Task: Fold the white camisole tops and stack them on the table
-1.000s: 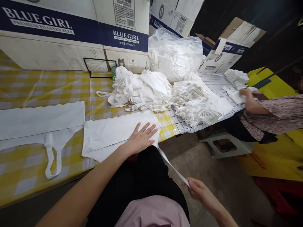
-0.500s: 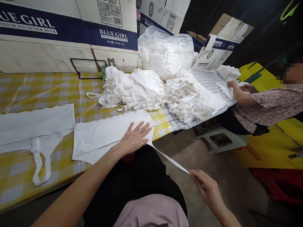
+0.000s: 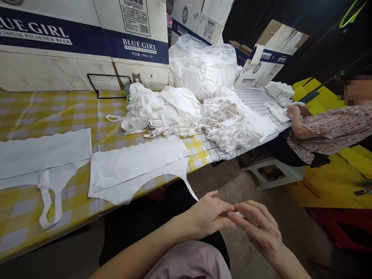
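Observation:
A white strappy top (image 3: 136, 162) lies flat at the table's front edge. Its shoulder strap (image 3: 190, 189) runs off the edge and passes behind my left hand (image 3: 207, 217). That hand is closed, thumb and fingers pinching the strap above my lap. Right beside it, my right hand (image 3: 258, 226) is closed on the strap's end, and a small bit of white shows between its fingers. Further left lies a second white top (image 3: 64, 151), with a looped strap hanging toward the table edge.
Behind the tops are a loose heap of white garments (image 3: 165, 108), a stacked pile (image 3: 232, 120) and a filled plastic bag (image 3: 203, 66). Blue Girl cartons (image 3: 84, 42) line the back. To the right, a co-worker (image 3: 334, 128) handles white fabric beside a plastic stool (image 3: 273, 174).
My left hand has lifted off the top and moved right and down to the strap's end, meeting my right hand. The taut strap now hangs lower; the top stays in place.

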{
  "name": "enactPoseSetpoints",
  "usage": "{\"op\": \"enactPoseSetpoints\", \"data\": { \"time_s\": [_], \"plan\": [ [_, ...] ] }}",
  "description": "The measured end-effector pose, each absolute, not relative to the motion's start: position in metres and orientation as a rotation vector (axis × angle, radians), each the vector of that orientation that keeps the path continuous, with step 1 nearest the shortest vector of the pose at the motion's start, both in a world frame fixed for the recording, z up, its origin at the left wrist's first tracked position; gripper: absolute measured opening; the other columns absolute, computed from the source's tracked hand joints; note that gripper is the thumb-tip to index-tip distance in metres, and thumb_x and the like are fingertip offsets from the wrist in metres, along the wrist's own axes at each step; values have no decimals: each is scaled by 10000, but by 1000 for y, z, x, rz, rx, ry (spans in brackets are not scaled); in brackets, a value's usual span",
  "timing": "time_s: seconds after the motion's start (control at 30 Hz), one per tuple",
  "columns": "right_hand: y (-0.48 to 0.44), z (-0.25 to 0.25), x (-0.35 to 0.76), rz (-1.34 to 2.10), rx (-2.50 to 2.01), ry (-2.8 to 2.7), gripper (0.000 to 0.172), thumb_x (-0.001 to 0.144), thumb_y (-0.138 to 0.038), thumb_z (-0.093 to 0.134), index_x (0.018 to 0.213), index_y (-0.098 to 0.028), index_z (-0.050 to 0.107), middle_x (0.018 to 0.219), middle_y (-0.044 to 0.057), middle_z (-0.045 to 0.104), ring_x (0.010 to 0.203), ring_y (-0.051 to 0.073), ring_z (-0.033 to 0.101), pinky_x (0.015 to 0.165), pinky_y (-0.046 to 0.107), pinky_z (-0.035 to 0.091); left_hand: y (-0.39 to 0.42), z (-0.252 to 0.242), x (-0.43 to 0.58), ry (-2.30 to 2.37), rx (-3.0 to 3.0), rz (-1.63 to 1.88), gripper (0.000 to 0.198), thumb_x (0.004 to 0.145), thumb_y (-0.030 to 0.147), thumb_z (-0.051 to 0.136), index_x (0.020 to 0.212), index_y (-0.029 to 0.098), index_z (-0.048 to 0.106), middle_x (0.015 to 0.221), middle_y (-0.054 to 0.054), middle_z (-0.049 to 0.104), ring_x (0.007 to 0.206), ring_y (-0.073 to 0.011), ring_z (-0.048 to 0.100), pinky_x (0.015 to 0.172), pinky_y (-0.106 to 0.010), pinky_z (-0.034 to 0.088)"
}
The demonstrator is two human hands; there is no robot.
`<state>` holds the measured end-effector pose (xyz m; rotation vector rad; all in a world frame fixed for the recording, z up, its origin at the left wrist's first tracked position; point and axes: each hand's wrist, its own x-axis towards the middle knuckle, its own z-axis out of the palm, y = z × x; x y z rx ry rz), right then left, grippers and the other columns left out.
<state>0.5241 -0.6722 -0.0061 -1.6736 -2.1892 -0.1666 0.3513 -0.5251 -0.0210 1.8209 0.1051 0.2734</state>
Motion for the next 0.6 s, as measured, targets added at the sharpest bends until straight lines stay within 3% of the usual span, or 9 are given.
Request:
{"op": "enactPoseSetpoints", "data": {
  "time_s": [0.07,0.17,0.3,0.4,0.53,0.6],
  "plan": [
    [-665,-3,524,-153,-1640,-2126,480,814,-47,500,1178,-347,588,1072,67,571,1008,221,501,793,357,471,-525,-19,355,130,1563,187,208,786,333,588,924,203,673,812,8,681,780,-160,631,887,-314,424],
    [-656,-1,521,-121,-1629,-2030,467,807,-33,497,1095,-374,633,1136,51,534,1037,230,480,803,376,458,-524,-24,358,203,1196,75,221,709,343,648,814,149,663,656,4,625,624,-144,606,635,-239,467],
    [-651,-10,509,-26,-1717,-1720,366,812,-105,554,1095,-327,622,1176,70,476,980,215,505,767,344,458,-525,-28,357,286,1057,99,201,675,323,673,737,138,622,556,18,572,538,-128,581,594,-235,452],
    [-649,-20,495,275,-1887,-1259,200,873,-256,503,1042,-235,608,987,69,519,812,171,526,682,284,448,-527,-27,353,437,1248,257,137,742,296,604,743,159,600,565,23,578,555,-122,577,570,-208,413],
    [-640,-26,477,986,-1791,-1012,413,945,-401,276,875,-201,630,843,42,556,725,157,501,654,256,423,-530,-27,347,596,1754,410,145,804,270,542,694,194,596,592,27,601,539,-112,524,542,-215,345],
    [-633,-26,470,1101,-1676,-891,390,932,-419,315,833,-188,612,813,36,534,717,154,479,654,254,413,-534,-31,347,626,1978,448,173,830,259,519,690,208,607,611,22,622,542,-117,515,580,-237,349]
  ]
}}
